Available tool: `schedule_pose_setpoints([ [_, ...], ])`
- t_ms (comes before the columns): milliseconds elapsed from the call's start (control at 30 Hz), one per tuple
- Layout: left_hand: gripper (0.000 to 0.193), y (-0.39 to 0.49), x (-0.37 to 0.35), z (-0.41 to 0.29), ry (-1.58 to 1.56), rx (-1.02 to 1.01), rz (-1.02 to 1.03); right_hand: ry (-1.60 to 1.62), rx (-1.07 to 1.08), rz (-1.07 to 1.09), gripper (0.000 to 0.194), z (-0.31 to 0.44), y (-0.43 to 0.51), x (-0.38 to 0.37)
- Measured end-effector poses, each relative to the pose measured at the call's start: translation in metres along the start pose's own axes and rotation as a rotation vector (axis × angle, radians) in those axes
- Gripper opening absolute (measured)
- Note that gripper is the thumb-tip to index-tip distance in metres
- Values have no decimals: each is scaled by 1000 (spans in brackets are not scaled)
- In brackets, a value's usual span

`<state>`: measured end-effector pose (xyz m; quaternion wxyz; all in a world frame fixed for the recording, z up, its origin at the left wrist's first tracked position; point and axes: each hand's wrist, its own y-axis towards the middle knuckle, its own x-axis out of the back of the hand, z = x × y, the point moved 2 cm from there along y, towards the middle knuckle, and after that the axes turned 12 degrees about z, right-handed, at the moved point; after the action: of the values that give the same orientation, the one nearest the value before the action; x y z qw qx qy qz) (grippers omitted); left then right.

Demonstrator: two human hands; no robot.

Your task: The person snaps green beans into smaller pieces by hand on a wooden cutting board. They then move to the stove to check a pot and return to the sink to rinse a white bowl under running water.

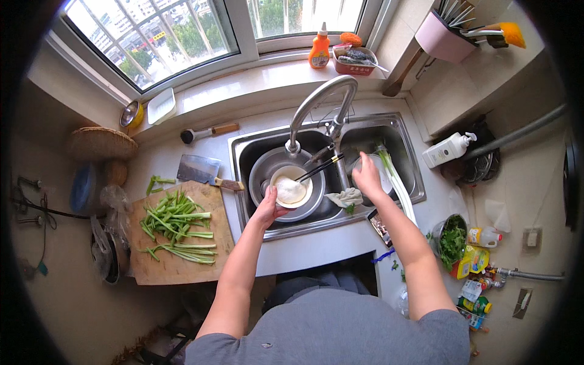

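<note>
My left hand (270,207) grips the rim of a bowl of white powder (291,189), held over a large metal basin (258,171) in the left sink. Dark chopsticks (319,168) stand slanted in the powder. My right hand (367,175) is over the right sink, fingers partly bent and pointing forward, near a round pale dish (385,175); whether it touches anything is unclear. Long green onions (400,191) lie across the right sink's front edge. A pale cloth (345,197) is draped over the divider, beneath the curved faucet (305,98).
Cut green stalks (175,219) lie on a wooden cutting board (150,269) at left, with a cleaver (199,169) behind it. A phone (379,228) lies by my right forearm. On the right stand a pot of leafy greens (451,242), bottles and a white pump bottle (447,150).
</note>
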<state>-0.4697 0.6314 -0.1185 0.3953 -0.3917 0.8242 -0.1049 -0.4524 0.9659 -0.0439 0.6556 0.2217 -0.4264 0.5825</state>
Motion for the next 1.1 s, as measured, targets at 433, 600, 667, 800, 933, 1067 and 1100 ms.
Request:
schedule_pose_setpoints([
  [433, 74, 97, 32, -40, 32, 104, 154, -398, 255, 31, 9, 79, 135, -8],
  [600, 77, 104, 42, -42, 69, 109, 167, -558, 306, 19, 10, 70, 134, -12],
  [667, 77, 105, 44, -42, 68, 107, 172, -586, 317, 22, 10, 66, 135, -14],
  [800, 74, 104, 53, -39, 38, 103, 171, -642, 365, 38, 10, 74, 134, -9],
  [933, 71, 104, 53, -43, 31, 106, 161, -696, 500, 48, 9, 73, 140, -7],
  [1067, 68, 98, 43, -49, 94, 83, 148, -740, 443, 112, 8, 77, 154, 5],
  [1100, 67, 95, 46, -47, 97, 97, 155, -730, 456, 96, 7, 75, 154, 3],
])
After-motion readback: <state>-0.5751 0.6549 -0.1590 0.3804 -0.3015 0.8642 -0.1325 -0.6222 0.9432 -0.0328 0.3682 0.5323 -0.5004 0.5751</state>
